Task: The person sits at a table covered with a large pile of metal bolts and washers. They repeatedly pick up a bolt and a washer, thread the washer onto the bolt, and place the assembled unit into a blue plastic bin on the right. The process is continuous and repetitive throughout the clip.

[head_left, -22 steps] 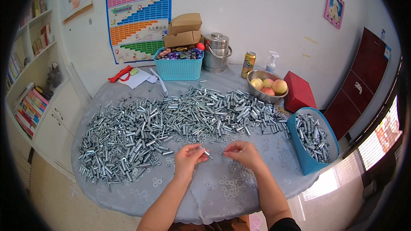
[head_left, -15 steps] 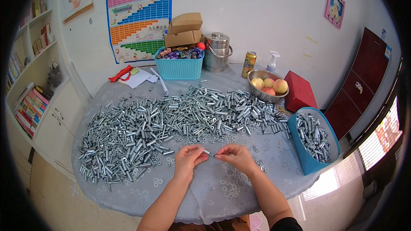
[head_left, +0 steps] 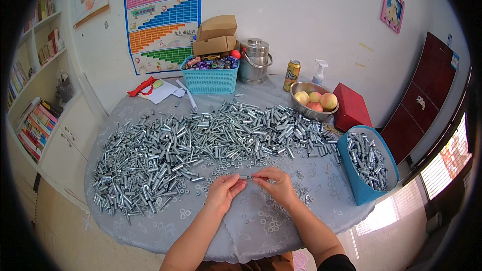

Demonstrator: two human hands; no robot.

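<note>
Between my two hands, over the near middle of the table, is a short silver expansion bolt point(head_left: 245, 176), held almost level. My left hand point(head_left: 224, 191) is closed on its left end with thumb and fingertips. The fingers of my right hand point(head_left: 276, 184) pinch the other end and hide part of it. Beyond my hands spreads a large heap of loose metal sleeves and bolts point(head_left: 201, 140). Small flat washers point(head_left: 271, 221) lie scattered around and under my hands.
On the right edge stands a blue bin point(head_left: 359, 180) of metal bolts. Behind it are a red box point(head_left: 351, 108) and a steel bowl point(head_left: 314, 114) of fruit. A turquoise basket point(head_left: 210, 81), a steel canister point(head_left: 255, 62), a can point(head_left: 291, 76) and a spray bottle point(head_left: 319, 74) line the back.
The expansion bolt has turned from slanting to nearly level and risen slightly. My right fingers have curled closer around its end; my left hand has shifted a little to the right.
</note>
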